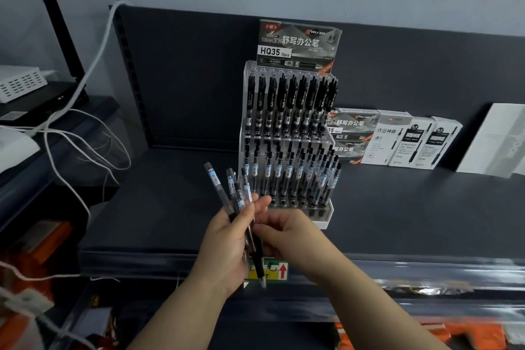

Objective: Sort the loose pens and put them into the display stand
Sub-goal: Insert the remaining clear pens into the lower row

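While the left hand grips a bunch of thin black-and-clear plastic pens, they stand nearly upright, tops toward eleven o'clock. The right hand pinches one. The clear plastic display stand sits at one o'clock.

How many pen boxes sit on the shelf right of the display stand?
5. Two dark boxes stacked beside the display stand; three white boxes right of them. Others may hide behind.

The display stand is made of clear, glossy plastic, and the loose pens are given smooth transparent plastic barrels with paper labels. The shelf is finished dark and matt; the boxes at 3 o'clock of the stand are made of smooth printed card.
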